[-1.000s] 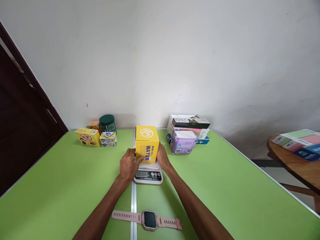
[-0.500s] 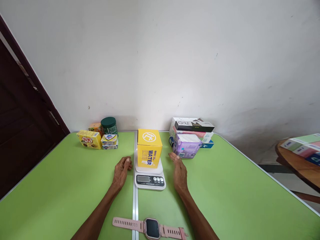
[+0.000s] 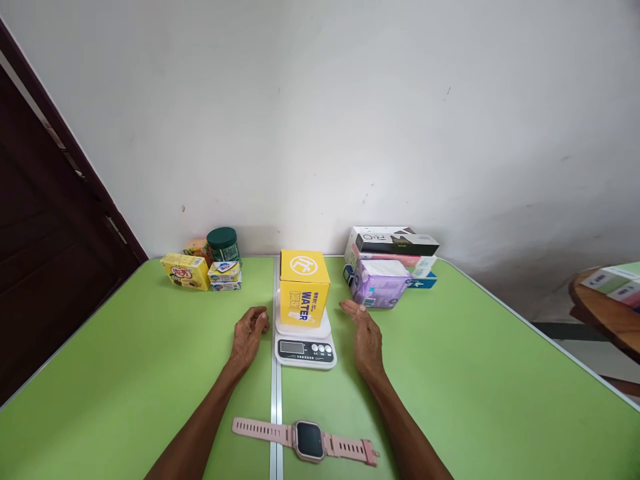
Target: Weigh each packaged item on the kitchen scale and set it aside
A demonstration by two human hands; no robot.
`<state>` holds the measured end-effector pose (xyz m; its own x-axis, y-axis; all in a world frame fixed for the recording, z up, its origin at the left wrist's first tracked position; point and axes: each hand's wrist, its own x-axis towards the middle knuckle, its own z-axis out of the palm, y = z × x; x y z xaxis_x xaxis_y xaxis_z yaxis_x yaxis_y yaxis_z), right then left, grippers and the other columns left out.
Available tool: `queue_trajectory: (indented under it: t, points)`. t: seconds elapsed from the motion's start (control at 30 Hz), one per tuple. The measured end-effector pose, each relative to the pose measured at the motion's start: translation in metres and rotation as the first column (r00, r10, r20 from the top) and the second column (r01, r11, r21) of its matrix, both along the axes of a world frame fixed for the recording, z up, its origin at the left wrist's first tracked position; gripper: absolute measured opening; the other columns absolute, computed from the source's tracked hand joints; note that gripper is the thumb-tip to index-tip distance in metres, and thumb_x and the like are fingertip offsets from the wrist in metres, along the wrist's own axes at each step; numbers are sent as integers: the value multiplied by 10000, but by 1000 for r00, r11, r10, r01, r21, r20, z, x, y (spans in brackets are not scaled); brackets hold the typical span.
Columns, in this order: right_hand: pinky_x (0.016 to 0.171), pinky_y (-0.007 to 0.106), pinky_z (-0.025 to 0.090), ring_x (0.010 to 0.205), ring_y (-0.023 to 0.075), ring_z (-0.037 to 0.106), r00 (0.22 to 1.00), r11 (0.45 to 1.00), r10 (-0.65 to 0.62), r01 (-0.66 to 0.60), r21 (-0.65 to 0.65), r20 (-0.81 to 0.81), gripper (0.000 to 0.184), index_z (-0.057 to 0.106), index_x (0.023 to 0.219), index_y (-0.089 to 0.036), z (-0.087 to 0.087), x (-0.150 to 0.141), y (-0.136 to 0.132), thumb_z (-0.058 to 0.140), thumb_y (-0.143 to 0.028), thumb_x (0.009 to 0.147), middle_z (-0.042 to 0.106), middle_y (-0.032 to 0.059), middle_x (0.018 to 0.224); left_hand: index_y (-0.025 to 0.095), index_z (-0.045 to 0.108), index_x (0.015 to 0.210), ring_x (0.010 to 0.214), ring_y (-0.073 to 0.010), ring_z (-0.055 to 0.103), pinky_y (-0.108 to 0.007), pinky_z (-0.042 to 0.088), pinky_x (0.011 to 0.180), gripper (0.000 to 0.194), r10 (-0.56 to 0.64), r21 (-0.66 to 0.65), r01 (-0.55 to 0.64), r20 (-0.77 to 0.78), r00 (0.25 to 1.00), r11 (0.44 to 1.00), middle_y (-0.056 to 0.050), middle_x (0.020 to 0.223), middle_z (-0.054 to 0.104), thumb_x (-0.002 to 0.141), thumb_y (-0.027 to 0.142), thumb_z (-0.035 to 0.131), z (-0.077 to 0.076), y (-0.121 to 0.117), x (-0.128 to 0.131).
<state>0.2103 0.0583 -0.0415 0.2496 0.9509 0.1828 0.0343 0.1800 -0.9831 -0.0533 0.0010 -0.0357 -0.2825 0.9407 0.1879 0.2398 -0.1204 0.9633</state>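
Note:
A yellow box [image 3: 305, 287] printed with "WATER" stands upright on the white kitchen scale [image 3: 306, 355] at the middle of the table. The scale's display looks blank. To the left of the scale, my left hand [image 3: 249, 337] rests on the table with its fingers loosely curled in and nothing visible in them. On the other side lies my right hand [image 3: 367, 337], open, fingers stretched toward the box and apart from it. Its fingertips are just in front of a purple packet of tissues [image 3: 381, 285]. Neither hand touches the box or the scale.
A smartwatch [image 3: 309, 440] with a pink strap lies in front. At the back left are a yellow snack box [image 3: 186, 272], small soap boxes [image 3: 225, 275] and a green-lidded jar [image 3: 223, 243]. Several flat boxes [image 3: 397, 243] are stacked back right. A wooden stool [image 3: 600, 313] stands beyond the table.
The whole view has shifted slightly, with everything sitting a little higher and further right. Both hands, the box and the scale keep their places relative to each other.

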Motion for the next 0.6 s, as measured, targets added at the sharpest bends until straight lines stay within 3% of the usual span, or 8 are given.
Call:
queue_trajectory:
  t: [0.23,0.4,0.5,0.6]
  points:
    - [1168,533,402,1299,366,638,1000,1000,-9,9,-13,-8,839,750,1213,-96,3,-1,-3,399,-809,944,741,228,1282,164,675,1135,822,-214,712,-359,589,785,538,34,-8,-34,5,999,999,-82,920,736,929,650,572,4,-5,2]
    - [1204,534,352,1392,337,561,990,984,-113,98,152,90,759,712,1318,-126,33,-12,-18,336,-710,1013,671,184,1423,177,577,1387,1253,-293,634,-478,507,1080,585,158,147,-138,-138,978,980,-177,1354,643,981,597,538,30,-14,19]
    - [1231,514,326,1462,313,496,997,982,-32,18,188,73,721,620,1451,-166,54,-33,-25,358,-684,1022,593,149,1531,169,443,1537,1456,-319,480,-513,372,1226,715,104,161,-73,-189,977,984,-198,1534,505,976,596,561,48,-8,39]
    - [1158,492,421,1388,321,559,996,987,89,-90,130,13,756,580,1475,-168,65,-59,-29,395,-722,995,613,158,1498,141,375,1583,1540,-351,363,-524,282,1282,837,15,109,1,-141,990,994,-220,1588,437,942,624,612,58,5,58]
